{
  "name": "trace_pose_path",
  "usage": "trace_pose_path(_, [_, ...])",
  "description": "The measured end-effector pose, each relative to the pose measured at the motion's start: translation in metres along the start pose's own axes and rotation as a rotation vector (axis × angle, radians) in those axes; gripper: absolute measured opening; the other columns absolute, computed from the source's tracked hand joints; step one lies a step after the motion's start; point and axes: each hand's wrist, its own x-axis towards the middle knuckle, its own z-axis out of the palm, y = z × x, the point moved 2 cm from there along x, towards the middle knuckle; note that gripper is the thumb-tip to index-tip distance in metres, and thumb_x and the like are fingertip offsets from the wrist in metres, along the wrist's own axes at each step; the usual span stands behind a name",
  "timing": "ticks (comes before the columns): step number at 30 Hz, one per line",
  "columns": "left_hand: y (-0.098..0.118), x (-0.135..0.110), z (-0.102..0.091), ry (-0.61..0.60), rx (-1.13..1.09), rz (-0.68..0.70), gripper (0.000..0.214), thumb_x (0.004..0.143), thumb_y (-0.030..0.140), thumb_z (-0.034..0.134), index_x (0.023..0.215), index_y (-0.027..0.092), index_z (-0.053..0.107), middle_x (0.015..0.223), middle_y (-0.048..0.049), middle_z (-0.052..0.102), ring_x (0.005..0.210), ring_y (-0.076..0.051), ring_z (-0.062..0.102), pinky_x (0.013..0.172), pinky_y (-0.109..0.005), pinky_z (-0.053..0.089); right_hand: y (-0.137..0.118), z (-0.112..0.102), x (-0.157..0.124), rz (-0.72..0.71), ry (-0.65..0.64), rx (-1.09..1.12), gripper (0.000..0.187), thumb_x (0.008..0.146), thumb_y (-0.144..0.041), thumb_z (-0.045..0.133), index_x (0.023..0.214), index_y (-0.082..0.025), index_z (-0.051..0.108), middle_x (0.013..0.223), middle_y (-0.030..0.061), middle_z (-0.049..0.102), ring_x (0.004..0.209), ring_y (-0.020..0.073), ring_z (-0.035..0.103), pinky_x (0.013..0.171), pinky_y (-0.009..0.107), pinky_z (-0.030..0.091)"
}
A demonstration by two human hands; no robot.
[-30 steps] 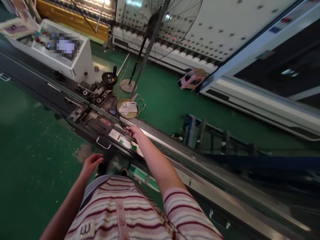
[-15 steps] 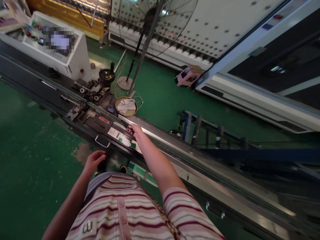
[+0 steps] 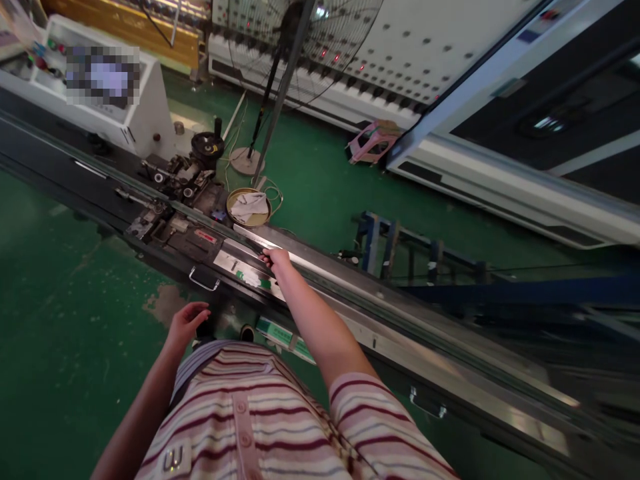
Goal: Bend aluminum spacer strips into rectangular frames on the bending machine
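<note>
The long silver metal bar (image 3: 250, 237) is laid lengthwise on the long dark machine worktop (image 3: 75, 177), approx. parallel to its far edge, running from the centre of the view toward the lower R. The bar is gripped near its L end by the right hand (image 3: 277, 257): fingers are curled shut over the bar's edge and the arm is extended fwd. across the worktop. Whether a second small item is pinched at the fingertips cannot be told.

The left hand (image 3: 187, 320) is held low beside the body, over the green painted floor (image 3: 60, 347). Its fingers are loosely spread; nothing is held or touched. The nearest fitting is a chrome U-shaped pull handle (image 3: 204, 280) on the worktop's front face, close to the hand but apart from it.

Just L of the right hand, a pale printed plate with green marks (image 3: 245, 270) is fixed to the worktop. Further L, a cluster of grey metal rollers and clamps (image 3: 175, 183) is mounted, w/ a black round handwheel (image 3: 207, 143) behind it. A round yellow-rimmed dish holding a white cloth (image 3: 249, 208) is set just beyond the bar's L end.

Further out:
- White control cabinet (image 3: 145, 113), upper L.
- Black wire-guard pedestal fan (image 3: 325, 33), base on the floor.
- Pink plastic stool (image 3: 373, 141), next to a large white machine.
- Blue steel frame (image 3: 385, 243), behind the worktop.
</note>
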Motion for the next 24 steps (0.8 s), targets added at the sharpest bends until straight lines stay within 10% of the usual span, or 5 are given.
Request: trace_pose_path(24, [-0.005, 0.008, 0.019, -0.117, 0.087, 0.003, 0.056, 0.065, 0.057, 0.082, 0.100, 0.015, 0.071, 0.092, -0.0103, 0.075, 0.087, -0.024, 0.069, 0.084, -0.035, 0.051, 0.018, -0.088, -0.005, 0.013, 0.048, 0.088, 0.018, 0.094, -0.008, 0.053, 0.077, -0.014, 0.054, 0.049, -0.0020, 0.056, 0.036, 0.0038, 0.038, 0.035, 0.014, 0.027])
